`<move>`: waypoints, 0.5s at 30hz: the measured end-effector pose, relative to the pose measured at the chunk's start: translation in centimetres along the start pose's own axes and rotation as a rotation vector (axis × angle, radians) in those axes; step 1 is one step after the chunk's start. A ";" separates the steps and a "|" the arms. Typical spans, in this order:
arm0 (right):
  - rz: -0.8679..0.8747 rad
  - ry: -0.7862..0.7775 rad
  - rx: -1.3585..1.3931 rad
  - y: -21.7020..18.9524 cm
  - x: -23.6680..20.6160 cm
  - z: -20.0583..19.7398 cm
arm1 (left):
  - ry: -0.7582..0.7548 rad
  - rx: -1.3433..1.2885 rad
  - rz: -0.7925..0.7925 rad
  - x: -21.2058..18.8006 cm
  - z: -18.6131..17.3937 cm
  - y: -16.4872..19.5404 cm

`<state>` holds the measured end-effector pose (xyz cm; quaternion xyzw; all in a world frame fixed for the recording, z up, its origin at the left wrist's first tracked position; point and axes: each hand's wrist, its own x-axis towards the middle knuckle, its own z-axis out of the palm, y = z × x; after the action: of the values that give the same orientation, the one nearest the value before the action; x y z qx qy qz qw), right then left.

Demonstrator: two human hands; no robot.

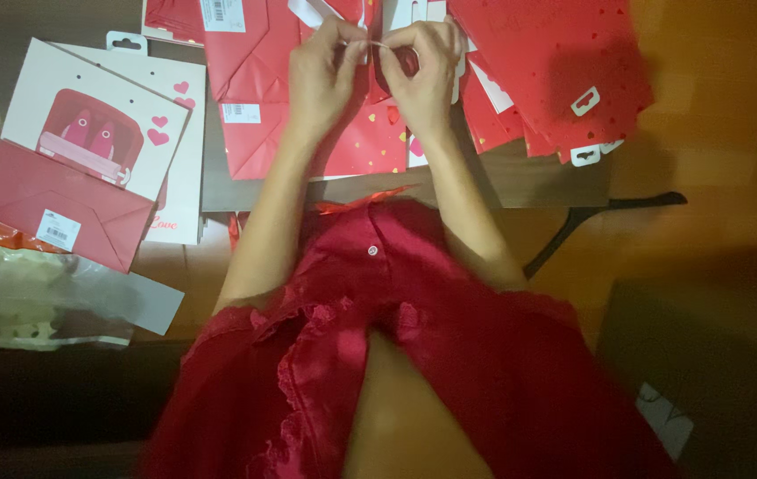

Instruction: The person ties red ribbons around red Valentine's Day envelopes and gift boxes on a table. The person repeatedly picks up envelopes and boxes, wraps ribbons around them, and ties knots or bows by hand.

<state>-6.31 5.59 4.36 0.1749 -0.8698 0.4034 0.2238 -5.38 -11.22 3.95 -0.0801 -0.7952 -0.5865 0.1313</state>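
My left hand (323,69) and my right hand (423,71) meet at the top middle of the head view. Their fingertips pinch a thin pale string or ribbon (366,42) between them. Directly beneath the hands lies a flat red gift bag (356,142) with small heart prints. The string seems to belong to this bag, though blur hides where it attaches. My forearms reach up from a red garment (414,337) that fills the lower middle.
A stack of folded red gift bags (556,71) with white hang tabs lies to the right. Cream gift bags with a red picture and hearts (94,133) lie at left, over clear plastic wrap (32,293). The small table's edge (520,191) runs below the bags.
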 end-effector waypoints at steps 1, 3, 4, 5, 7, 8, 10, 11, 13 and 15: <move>-0.018 0.004 -0.013 0.1 0.0 0.0 | 0.000 -0.020 -0.002 -0.1 0.1 -0.2; 0.022 0.004 -0.006 0.3 -0.2 0.3 | 0.000 -0.060 -0.005 -0.2 0.2 -0.6; 0.042 0.003 -0.003 0.5 -0.3 0.5 | 0.006 -0.048 0.005 -0.2 0.2 -0.9; 0.032 0.006 -0.018 0.7 -0.4 0.6 | 0.012 -0.037 0.015 -0.2 0.2 -1.1; 0.012 0.011 -0.047 1.1 -0.5 0.8 | 0.031 -0.034 0.027 -0.1 0.4 -1.6; 0.034 0.007 -0.041 1.3 -0.6 0.9 | 0.044 -0.044 0.029 -0.1 0.5 -1.8; 0.077 0.000 -0.028 1.4 -0.7 1.0 | 0.067 -0.067 0.014 -0.2 0.7 -1.8; 0.095 0.011 0.008 1.5 -0.7 1.0 | 0.077 -0.081 -0.002 -0.3 0.7 -1.7; 0.128 0.031 0.080 1.3 -0.3 0.7 | 0.081 -0.119 -0.039 -0.6 0.7 -1.3; 0.150 -0.020 0.028 0.8 0.3 0.4 | 0.066 -0.167 -0.086 -0.8 0.4 -0.7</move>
<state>-7.08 5.72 3.74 0.1163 -0.8770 0.4293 0.1817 -4.84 -11.06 2.95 -0.0372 -0.7415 -0.6582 0.1248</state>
